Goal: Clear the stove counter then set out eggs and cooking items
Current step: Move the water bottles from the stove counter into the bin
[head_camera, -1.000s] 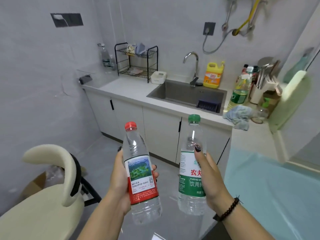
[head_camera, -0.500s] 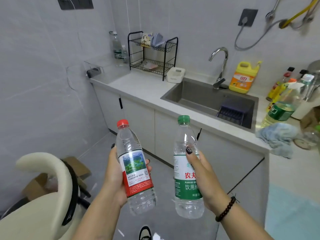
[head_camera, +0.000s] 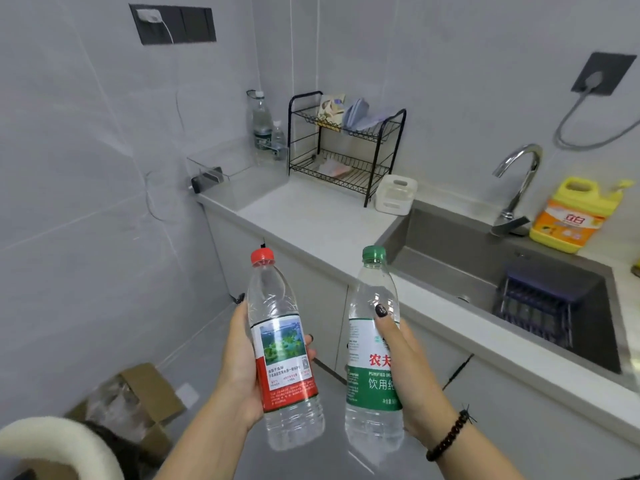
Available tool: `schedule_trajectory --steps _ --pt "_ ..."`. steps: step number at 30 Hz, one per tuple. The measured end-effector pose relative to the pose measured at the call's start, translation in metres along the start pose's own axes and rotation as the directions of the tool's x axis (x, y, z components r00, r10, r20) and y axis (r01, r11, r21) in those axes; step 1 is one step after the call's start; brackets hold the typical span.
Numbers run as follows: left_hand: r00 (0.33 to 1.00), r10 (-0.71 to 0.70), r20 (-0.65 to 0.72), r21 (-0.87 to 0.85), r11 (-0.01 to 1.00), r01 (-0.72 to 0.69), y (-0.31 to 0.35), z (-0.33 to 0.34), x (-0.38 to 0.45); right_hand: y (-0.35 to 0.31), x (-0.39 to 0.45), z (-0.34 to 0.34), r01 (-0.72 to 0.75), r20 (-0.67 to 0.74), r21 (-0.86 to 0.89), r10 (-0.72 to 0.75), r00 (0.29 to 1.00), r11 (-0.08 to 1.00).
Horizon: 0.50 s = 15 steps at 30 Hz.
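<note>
Two water bottles held up in front of the counter (head_camera: pixel 311 216), one per hand, both upright and well short of the worktop.

Left hand (head_camera: pixel 239 368): fingers wrapped round the red-cap bottle (head_camera: pixel 280 344) from behind, thumb up along its left side, fingertips showing past the label on the right. Red and white label with a green picture; cap on.

Right hand (head_camera: pixel 408 372): curled round the green-cap bottle (head_camera: pixel 370 348), thumb laid across the front above the green label, the other fingers hidden behind. Dark bead bracelet (head_camera: pixel 450 434) on that wrist. The two bottles are near each other but apart.

Counter beyond: a black wire rack (head_camera: pixel 346 150) with two tiers, cloths on the upper one (the lower holds something flat and pale, cannot tell what). Left of the rack, in the corner, two more clear bottles (head_camera: pixel 263 126) behind a clear plastic guard (head_camera: pixel 221 161). Just right of the rack's foot, a small white box (head_camera: pixel 396 194).

Sink (head_camera: pixel 450 247) set into the counter to the right, a dark blue basket (head_camera: pixel 540 299) inside it, chrome tap (head_camera: pixel 516 181) behind. Yellow detergent jug (head_camera: pixel 571 213) stands beside the tap base.

Floor, lower left: an open cardboard box (head_camera: pixel 138 400) and the cream curve of a chair back (head_camera: pixel 59 441).
</note>
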<state>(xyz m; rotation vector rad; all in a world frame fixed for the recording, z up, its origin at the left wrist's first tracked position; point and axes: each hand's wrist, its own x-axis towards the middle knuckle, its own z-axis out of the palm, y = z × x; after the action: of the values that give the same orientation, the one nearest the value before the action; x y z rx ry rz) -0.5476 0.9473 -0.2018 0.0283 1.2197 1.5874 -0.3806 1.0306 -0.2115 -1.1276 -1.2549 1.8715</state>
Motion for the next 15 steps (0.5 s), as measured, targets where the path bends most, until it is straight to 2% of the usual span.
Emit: schedule_trajectory --steps 5,11,15 --pt "0.999 0.032 -0.03 0.022 0.999 -0.031 0.04 -0.001 0.052 -0.019 0.074 0.027 0.014 0.053 -0.076 -0.01 0.999 0.997" --pt "0.987 0.049 -0.156 0.106 0.994 -0.032 0.093 -0.001 0.138 -0.047 0.189 0.06 0.006 0.141 -0.097 0.008 0.99 0.995" --pt "0.969 0.088 -0.23 0.099 0.993 -0.066 0.137 0.008 0.186 -0.075 0.265 0.087 0.032 0.189 -0.145 -0.004 0.982 0.989"
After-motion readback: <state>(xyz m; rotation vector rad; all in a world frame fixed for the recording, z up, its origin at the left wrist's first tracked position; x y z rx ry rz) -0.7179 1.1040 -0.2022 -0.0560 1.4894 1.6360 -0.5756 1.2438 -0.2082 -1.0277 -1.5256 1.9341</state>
